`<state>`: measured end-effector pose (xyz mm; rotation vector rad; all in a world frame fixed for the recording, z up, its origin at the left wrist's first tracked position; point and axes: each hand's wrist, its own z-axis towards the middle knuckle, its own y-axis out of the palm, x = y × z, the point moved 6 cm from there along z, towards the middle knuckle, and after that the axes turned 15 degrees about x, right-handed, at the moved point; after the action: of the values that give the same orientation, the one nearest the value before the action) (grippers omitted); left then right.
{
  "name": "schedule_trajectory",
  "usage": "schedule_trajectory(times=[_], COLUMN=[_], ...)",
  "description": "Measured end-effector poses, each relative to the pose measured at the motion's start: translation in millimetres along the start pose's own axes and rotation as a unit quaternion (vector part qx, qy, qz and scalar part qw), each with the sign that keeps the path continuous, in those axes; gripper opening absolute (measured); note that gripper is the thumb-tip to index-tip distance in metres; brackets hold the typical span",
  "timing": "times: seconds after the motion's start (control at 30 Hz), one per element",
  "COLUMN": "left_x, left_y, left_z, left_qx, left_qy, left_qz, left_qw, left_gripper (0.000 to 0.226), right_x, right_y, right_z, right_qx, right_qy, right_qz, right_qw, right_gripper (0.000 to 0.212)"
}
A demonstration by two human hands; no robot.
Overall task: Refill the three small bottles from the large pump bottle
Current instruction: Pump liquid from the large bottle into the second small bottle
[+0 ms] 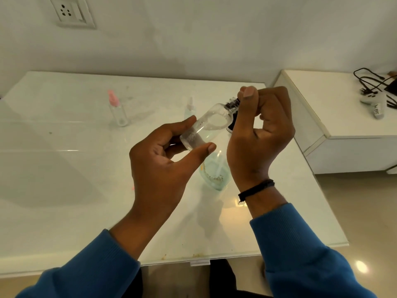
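white walls stand behind a glossy white desk [64, 168]. above the desk the left hand [163, 166] holds a clear small bottle [206, 125] tilted, thumb and fingers [187, 123] curled around its base. the right hand [260, 134] pinches the dark cap [233, 104] at its neck. just below this bottle stands the large bottle [214, 173]; a pink-capped bottle [117, 110] and a white-capped bottle [190, 108] stand behind it. the held bottle looks light, smooth, maybe slippery, so i would grip the body firmly and turn only the cap.

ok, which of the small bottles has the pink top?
The clear small bottle standing far left on the table; the other standing one has a whitish top.
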<state>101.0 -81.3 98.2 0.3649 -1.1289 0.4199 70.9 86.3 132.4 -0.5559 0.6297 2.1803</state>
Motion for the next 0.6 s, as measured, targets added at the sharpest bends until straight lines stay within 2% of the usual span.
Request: schedule_trajectory(times=[0.23, 0.4, 0.6], left_x=[0.6, 0.8, 0.3], left_y=[-0.2, -0.1, -0.3], left_z=[-0.4, -0.1, -0.5], left_qx=[0.000, -0.003, 0.000], left_qy=[-0.007, -0.002, -0.004], left_qz=[-0.005, 0.000, 0.001], left_qw=[1.000, 1.000, 1.000], left_gripper=[0.046, 0.046, 0.045], right_x=[0.1, 2.1, 0.3], right_y=[2.6, -0.9, 2.6], right_z=[5.3, -3.5, 2.8], right_qx=[-0.005, 0.001, -0.003], right_qy=[-0.005, 0.000, 0.004], right_qz=[-0.025, -0.002, -0.009], right_qw=[1.000, 1.000, 1.000], right_gripper=[0.035, 0.028, 0.033])
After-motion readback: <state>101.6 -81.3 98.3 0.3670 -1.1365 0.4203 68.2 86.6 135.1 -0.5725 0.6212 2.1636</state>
